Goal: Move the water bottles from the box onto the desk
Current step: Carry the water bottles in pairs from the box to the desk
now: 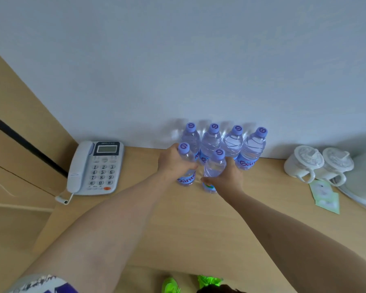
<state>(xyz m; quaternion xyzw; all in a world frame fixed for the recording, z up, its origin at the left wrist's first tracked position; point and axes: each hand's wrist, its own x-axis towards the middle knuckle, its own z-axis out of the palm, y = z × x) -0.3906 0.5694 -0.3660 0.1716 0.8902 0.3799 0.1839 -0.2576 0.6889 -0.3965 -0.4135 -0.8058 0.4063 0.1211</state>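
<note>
Now you have 2 bottles in hand, 1 per grip, both standing on the counter (178, 229). Your left hand (173, 163) is wrapped around the left bottle (186, 166), its grip closed on the shoulder below the cap. Your right hand (226, 176) is closed around the waist of the right bottle (215, 168), fingers curled across its front.

Just beyond both grips, 4 bottles (222, 142) stand in a row against the wall (178, 60), touching one another. The 2 you hold sit just in front of that row, starting a second rank. The box is out of view.

To finish this step well, judge that each base is flat on the counter before you loosen anything. The right bottle looks slightly tilted toward you, so bring it upright first. Open each grip straight outward, away from the row, so your knuckles do not nudge the bottles behind. Draw both hands back toward yourself, low and slow. Outside your left grip sits a phone (95, 168); outside your right grip sit 2 cups (319, 163). Keep your elbows clear of them.
</note>
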